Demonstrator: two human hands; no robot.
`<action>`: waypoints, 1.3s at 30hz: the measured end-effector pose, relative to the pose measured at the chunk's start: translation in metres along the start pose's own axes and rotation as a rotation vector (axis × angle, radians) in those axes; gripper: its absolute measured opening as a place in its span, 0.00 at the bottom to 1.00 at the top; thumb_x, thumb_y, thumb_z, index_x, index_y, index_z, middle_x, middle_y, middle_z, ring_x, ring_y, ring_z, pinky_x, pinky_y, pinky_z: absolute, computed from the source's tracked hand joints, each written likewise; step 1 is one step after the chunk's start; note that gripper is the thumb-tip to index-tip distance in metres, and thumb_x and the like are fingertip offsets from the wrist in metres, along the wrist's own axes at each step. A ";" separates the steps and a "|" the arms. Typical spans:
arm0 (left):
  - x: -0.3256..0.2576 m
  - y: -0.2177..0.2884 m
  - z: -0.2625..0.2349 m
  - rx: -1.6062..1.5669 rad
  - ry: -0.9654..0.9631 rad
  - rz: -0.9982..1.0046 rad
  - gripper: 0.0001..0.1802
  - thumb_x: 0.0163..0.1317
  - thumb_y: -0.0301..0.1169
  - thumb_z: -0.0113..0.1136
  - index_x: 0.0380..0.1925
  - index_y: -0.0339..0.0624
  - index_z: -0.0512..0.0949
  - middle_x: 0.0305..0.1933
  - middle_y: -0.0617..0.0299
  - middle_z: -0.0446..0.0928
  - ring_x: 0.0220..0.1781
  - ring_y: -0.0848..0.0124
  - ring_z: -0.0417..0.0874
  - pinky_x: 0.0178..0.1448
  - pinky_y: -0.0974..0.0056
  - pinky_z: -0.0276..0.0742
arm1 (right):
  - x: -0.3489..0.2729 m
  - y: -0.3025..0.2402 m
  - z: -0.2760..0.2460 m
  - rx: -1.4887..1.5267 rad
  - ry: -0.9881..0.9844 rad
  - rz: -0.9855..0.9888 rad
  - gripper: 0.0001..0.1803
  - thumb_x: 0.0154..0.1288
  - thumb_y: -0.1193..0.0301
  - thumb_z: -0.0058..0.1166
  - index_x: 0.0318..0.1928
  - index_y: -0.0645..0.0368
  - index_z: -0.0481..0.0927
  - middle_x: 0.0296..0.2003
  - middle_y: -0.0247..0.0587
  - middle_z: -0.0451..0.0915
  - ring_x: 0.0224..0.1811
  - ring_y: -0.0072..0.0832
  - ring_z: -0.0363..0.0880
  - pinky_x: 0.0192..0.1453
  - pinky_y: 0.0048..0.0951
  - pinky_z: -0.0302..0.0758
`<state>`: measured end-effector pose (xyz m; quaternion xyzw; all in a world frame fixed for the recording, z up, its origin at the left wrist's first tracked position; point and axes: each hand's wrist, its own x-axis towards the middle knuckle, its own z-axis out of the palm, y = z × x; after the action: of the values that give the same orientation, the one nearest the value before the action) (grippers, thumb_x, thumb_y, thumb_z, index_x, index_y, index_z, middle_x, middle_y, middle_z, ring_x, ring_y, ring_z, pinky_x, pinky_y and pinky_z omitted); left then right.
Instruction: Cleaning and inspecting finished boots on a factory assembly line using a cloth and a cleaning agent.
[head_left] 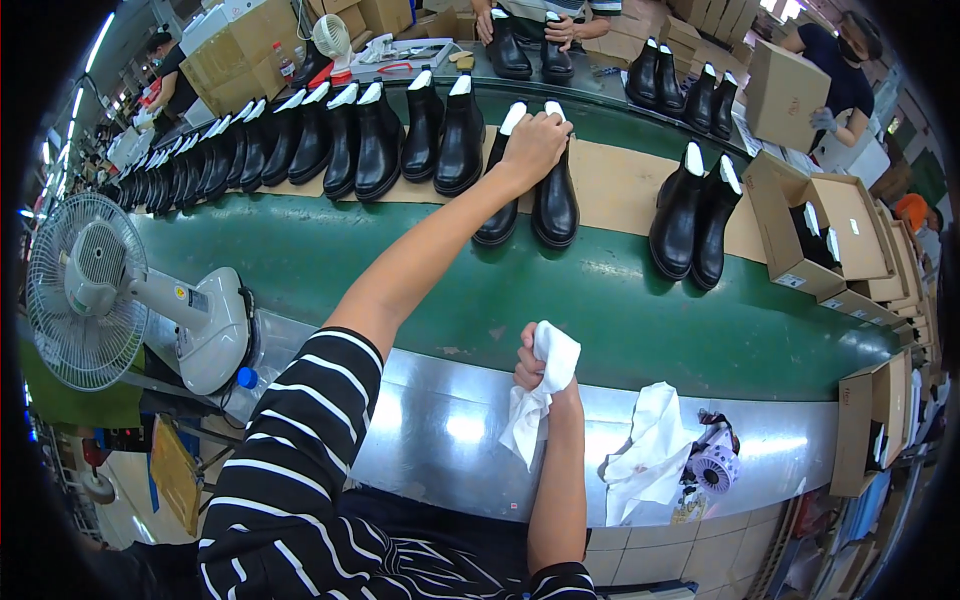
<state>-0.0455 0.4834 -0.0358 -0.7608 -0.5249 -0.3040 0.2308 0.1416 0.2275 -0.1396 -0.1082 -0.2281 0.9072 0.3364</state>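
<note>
My left hand [538, 148] reaches across the bench, its fingers closed at the top of a black ankle boot [556, 205]. That boot stands upright beside a matching boot [497, 222], and both have white paper sticking out of their tops. My left hand partly hides the upper shafts. Close to my body, my right hand [530, 362] is wrapped round a crumpled white cloth [556, 355], with an end of it hanging down. To the right another pair of black boots [680, 225] stands on the cardboard strip [605, 190].
A long row of black boots [310, 140] runs leftward. Shoe boxes [785, 250] stand at the right. On the metal ledge lie a white cloth [645, 460] and a small purple fan [714, 465]. A white fan [210, 320] is at left. Across the line, a person's hands [562, 32] hold boots.
</note>
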 end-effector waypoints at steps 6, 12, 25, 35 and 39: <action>0.002 -0.001 -0.003 -0.156 -0.005 -0.093 0.09 0.59 0.32 0.63 0.37 0.40 0.80 0.39 0.57 0.81 0.43 0.58 0.82 0.46 0.56 0.77 | -0.001 0.000 0.001 -0.021 0.033 0.000 0.16 0.71 0.54 0.46 0.40 0.55 0.67 0.14 0.22 0.51 0.10 0.14 0.46 0.15 0.23 0.43; 0.003 -0.005 -0.004 -0.240 0.002 -0.118 0.10 0.57 0.33 0.64 0.37 0.41 0.84 0.39 0.57 0.83 0.43 0.57 0.83 0.47 0.56 0.78 | -0.001 0.001 0.002 0.007 0.052 0.008 0.16 0.71 0.55 0.47 0.40 0.55 0.67 0.14 0.22 0.51 0.10 0.14 0.47 0.15 0.23 0.44; 0.002 -0.022 -0.044 -0.033 0.369 -0.125 0.19 0.54 0.39 0.66 0.45 0.45 0.78 0.61 0.50 0.68 0.66 0.51 0.66 0.67 0.49 0.60 | -0.005 -0.006 -0.009 -0.044 0.054 -0.015 0.17 0.72 0.54 0.44 0.40 0.54 0.67 0.14 0.22 0.50 0.10 0.15 0.45 0.15 0.25 0.43; -0.066 -0.144 0.019 0.059 0.010 -0.804 0.51 0.38 0.68 0.71 0.58 0.45 0.76 0.74 0.30 0.43 0.79 0.36 0.31 0.77 0.37 0.34 | -0.001 0.003 -0.009 -0.035 0.038 0.024 0.16 0.72 0.54 0.41 0.39 0.55 0.67 0.14 0.24 0.50 0.10 0.16 0.44 0.15 0.26 0.42; -0.047 -0.182 0.032 0.104 -0.078 -0.910 0.52 0.39 0.70 0.68 0.58 0.45 0.78 0.76 0.29 0.39 0.79 0.36 0.32 0.78 0.40 0.36 | 0.002 0.003 -0.007 0.063 -0.004 0.029 0.18 0.72 0.54 0.43 0.38 0.57 0.67 0.14 0.24 0.50 0.10 0.16 0.44 0.15 0.26 0.42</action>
<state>-0.2219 0.5366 -0.0859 -0.4511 -0.8286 -0.3187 0.0918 0.1411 0.2289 -0.1478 -0.0992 -0.1983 0.9189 0.3262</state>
